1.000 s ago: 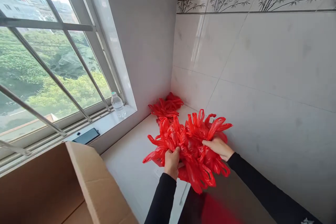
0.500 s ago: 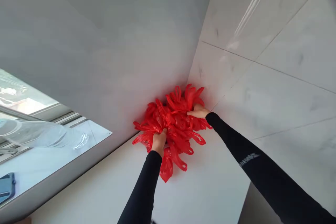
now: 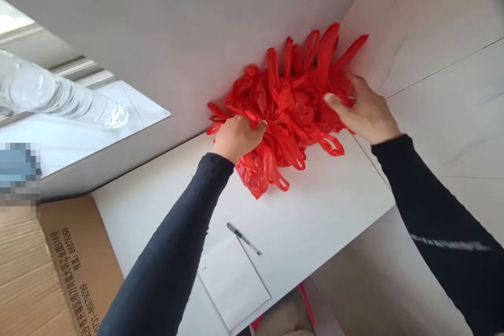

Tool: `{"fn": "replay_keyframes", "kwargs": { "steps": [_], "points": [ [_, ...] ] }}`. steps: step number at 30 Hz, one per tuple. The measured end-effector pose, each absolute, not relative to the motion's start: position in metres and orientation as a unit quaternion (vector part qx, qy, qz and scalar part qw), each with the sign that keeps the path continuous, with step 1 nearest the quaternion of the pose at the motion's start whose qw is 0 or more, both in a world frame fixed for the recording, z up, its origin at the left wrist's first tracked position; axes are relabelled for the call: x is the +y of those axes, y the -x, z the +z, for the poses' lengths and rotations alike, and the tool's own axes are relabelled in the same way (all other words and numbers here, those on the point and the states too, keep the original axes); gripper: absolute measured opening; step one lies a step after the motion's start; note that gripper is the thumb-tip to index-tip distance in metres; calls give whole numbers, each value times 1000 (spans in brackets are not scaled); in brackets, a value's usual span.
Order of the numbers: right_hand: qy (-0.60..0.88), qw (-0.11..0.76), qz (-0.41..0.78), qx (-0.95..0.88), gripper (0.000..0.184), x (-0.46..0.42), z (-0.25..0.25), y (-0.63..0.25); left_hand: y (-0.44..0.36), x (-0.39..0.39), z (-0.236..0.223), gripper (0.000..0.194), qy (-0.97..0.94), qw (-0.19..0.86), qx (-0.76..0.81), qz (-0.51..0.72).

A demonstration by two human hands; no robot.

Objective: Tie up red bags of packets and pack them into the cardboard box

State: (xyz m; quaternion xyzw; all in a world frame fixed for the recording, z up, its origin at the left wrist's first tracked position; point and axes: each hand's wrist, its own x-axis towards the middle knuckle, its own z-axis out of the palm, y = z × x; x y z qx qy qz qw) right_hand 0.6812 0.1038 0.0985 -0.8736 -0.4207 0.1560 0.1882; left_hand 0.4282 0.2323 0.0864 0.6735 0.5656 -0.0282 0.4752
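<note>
A loose heap of red plastic bags [image 3: 293,107], their handles sticking out in all directions, sits at the back corner of a white tabletop against the walls. My left hand [image 3: 240,136] is closed on the front left of the heap, thumb pointing right across the bunched plastic. On the right side, my right hand [image 3: 364,110] cups the bags, with some red plastic between its thumb and fingers. Its fingertips are partly hidden behind the plastic, which is blurred there.
A notepad [image 3: 234,283] and a pen [image 3: 244,239] lie on the white table [image 3: 323,220]. A cardboard box [image 3: 81,257] stands at the lower left. On the window ledge [image 3: 137,110] are a clear bottle [image 3: 59,92] and a blurred blue object [image 3: 18,168]. A marbled tile wall [image 3: 444,94] rises at right.
My view has tilted down and come closer, bringing the notepad, pen and box into sight. My left hand stays on the bags; my right hand remains at their right side, turned more upward.
</note>
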Motion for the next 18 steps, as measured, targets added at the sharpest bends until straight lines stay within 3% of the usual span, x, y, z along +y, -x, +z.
{"fn": "replay_keyframes", "kwargs": {
  "steps": [3, 7, 11, 14, 18],
  "points": [
    [850, 302, 91, -422, 49, 37, 83, -633, -415, 227, 97, 36, -735, 371, 567, 38],
    [842, 320, 121, -418, 20, -60, 27, -516, -366, 192, 99, 29, -739, 352, 524, 234],
    [781, 292, 237, -498, 11, -123, -38, -404, -286, 131, 76, 25, -626, 475, 528, 323],
    [758, 278, 253, -533, 13, -143, -74, -361, -235, 91, 48, 27, -565, 465, 591, 340],
    [757, 277, 190, -561, 9, -151, -106, -351, -198, 59, 8, 27, -540, 439, 614, 374]
  ]
}}
